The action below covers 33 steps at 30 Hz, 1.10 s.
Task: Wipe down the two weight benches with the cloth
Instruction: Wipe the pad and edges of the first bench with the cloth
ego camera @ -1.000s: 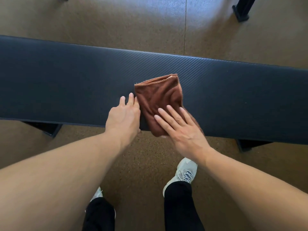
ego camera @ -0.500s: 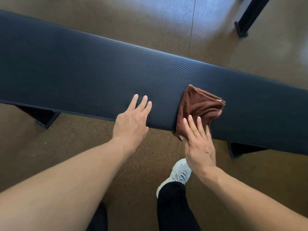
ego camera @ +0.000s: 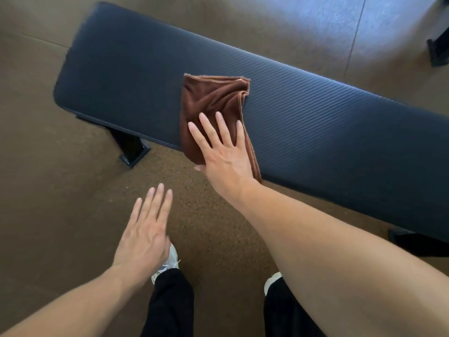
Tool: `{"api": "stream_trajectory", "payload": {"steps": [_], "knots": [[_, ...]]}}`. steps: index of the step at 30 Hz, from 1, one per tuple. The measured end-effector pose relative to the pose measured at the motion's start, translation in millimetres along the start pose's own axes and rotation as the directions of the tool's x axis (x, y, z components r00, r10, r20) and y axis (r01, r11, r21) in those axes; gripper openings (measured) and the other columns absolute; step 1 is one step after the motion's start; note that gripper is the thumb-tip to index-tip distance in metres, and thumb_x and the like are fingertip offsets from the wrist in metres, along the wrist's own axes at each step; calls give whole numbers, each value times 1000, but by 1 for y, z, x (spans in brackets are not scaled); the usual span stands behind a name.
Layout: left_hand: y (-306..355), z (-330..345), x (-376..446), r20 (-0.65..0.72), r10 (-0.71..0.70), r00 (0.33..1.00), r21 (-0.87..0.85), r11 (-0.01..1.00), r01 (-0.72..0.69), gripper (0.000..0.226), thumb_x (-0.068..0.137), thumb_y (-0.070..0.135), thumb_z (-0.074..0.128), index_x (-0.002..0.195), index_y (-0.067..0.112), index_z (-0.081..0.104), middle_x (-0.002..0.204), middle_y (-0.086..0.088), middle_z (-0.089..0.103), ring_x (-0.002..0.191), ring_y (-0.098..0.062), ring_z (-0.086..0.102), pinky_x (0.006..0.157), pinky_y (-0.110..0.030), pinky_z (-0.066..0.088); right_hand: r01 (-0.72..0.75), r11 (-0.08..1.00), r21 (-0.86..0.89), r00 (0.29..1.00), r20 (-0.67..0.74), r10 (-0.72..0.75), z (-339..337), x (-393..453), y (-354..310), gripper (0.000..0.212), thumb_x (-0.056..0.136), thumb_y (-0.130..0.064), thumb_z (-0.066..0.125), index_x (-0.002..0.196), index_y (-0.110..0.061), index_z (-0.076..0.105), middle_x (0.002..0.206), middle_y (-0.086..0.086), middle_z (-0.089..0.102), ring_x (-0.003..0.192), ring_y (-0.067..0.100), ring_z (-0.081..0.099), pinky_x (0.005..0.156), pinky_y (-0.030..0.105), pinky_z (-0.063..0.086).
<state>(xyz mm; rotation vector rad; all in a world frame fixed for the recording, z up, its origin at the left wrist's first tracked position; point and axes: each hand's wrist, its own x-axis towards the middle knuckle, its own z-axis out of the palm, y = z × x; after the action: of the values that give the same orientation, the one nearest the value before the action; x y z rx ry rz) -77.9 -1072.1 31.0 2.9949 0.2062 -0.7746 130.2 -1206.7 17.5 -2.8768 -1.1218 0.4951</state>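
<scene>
Brown speckled floor (ego camera: 60, 203) spreads under a dark padded bench surface (ego camera: 315, 113) running from 10 o'clock toward 4 o'clock. On its near half lies a folded brown cloth (ego camera: 213, 103), its near end hanging over the front edge. The right hand (ego camera: 223, 152) presses flat on the cloth, fingers spread, not gripping. The left hand (ego camera: 145, 234) hovers released at 7 o'clock above a white shoe (ego camera: 170, 263).

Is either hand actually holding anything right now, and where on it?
Nothing is gripped. The right hand presses flat on the near half of the brown cloth on the bench; the left hand is empty.
</scene>
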Motion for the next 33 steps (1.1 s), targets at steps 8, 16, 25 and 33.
{"api": "stream_trajectory", "payload": {"steps": [8, 16, 25, 33], "knots": [[70, -65, 61, -104, 20, 994, -108, 994, -32, 104, 88, 27, 65, 161, 15, -9, 169, -10, -15, 156, -25, -14, 127, -47, 6, 39, 999, 23, 999, -30, -38, 3, -42, 50, 69, 107, -55, 31, 165, -28, 5, 173, -1, 1, 159, 26, -6, 127, 54, 0], [181, -100, 103, -131, 230, 964, -109, 964, -244, 104, 84, 30, 75, 163, 20, 9, 170, -10, -2, 157, -26, -5, 126, -47, 9, -237, 962, 136, 971, 61, 230, 0, -164, 191, 61, 109, -57, 20, 164, -35, 7, 172, -7, 6, 159, 20, -3, 128, 52, 7], [353, -169, 222, 27, 155, 988, -111, 982, -151, 131, 75, 70, 72, 158, 27, -20, 164, -4, -31, 150, -26, -30, 118, -70, 4, -578, 804, 143, 815, 143, 561, -18, -207, 383, 70, 104, -65, 12, 161, -36, -15, 171, -10, -17, 157, 18, -19, 127, 52, -6], [416, -190, 272, 369, 149, 918, 95, 976, -197, 180, 38, 58, 98, 146, 27, -42, 150, -6, -53, 144, -38, -40, 110, -80, 12, -582, 767, 270, 813, 229, 536, -34, -157, 446, 67, 105, -63, 19, 163, -35, 2, 173, -7, 1, 158, 22, -12, 124, 57, -11]]}}
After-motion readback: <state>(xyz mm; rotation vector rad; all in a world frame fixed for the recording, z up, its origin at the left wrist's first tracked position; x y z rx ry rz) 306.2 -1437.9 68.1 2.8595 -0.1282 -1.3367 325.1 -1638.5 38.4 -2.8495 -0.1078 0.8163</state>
